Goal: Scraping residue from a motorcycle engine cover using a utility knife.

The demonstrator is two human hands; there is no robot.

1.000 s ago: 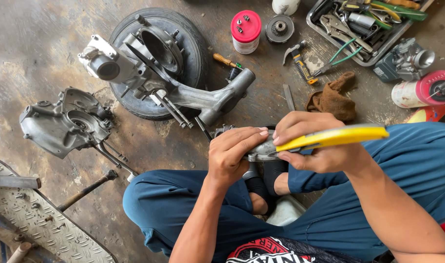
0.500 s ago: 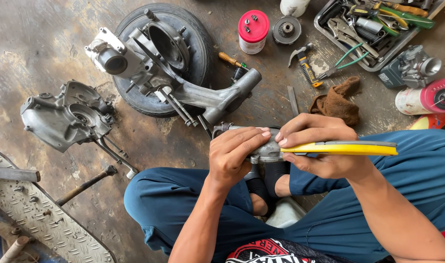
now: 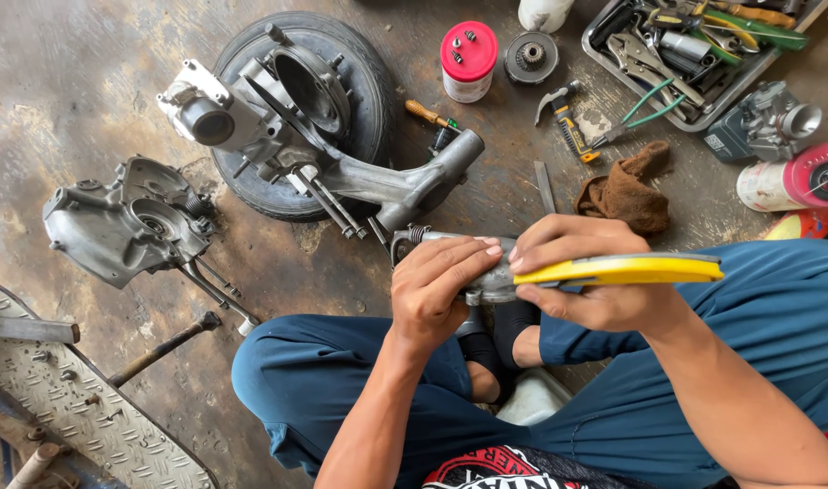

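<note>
I sit cross-legged on a concrete floor in blue trousers. My left hand (image 3: pixel 439 288) grips a small grey metal engine part (image 3: pixel 488 281) with a spring at its left end, held over my lap. My right hand (image 3: pixel 588 276) holds a yellow-handled utility knife (image 3: pixel 627 269), its tip against the part where the two hands meet. The blade itself is hidden under my fingers.
An engine swingarm on a small tyre (image 3: pixel 298 118) lies ahead, a grey crankcase cover (image 3: pixel 124 222) to its left. A red-lidded tub (image 3: pixel 468 60), a gear (image 3: pixel 528 56), a brown rag (image 3: pixel 627 190), a tool tray (image 3: pixel 695 50), a carburettor (image 3: pixel 763 122) and a checker-plate step (image 3: pixel 79 426) surround me.
The view has shifted a little downward. The knife handle has levelled from a slight upward tilt to nearly horizontal; both hands stay on the metal part.
</note>
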